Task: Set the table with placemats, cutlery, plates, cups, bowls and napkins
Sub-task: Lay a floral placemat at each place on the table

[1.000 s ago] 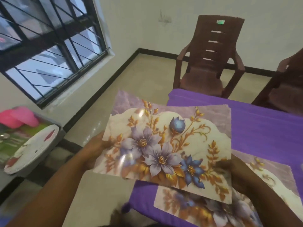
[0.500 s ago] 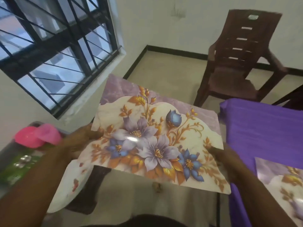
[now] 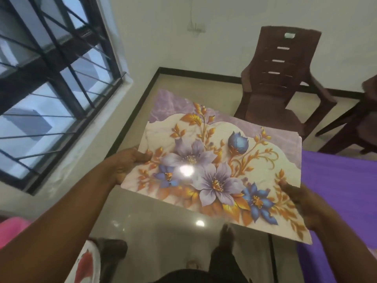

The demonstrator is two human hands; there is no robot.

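A glossy floral placemat (image 3: 220, 160), white and lilac with purple, blue and gold flowers, is held flat in the air over the floor. Layered edges at its far right corner suggest more than one mat. My left hand (image 3: 128, 166) grips its left edge, thumb on top. My right hand (image 3: 299, 203) grips its right near corner, fingers underneath. The table with the purple cloth (image 3: 336, 190) lies to the right, and the mat's right edge overlaps it in view.
A brown plastic chair (image 3: 279, 82) stands beyond the table, a second chair (image 3: 365, 123) at far right. A barred window (image 3: 51, 78) fills the left wall. A white plate with a red pattern (image 3: 85, 264) and something pink (image 3: 12, 229) sit low left. My foot (image 3: 225, 240) stands on the tiled floor.
The view has swung left and up, away from the table; the placemat lying on the purple cloth has left the frame. Both hands keep hold of the floral mat.
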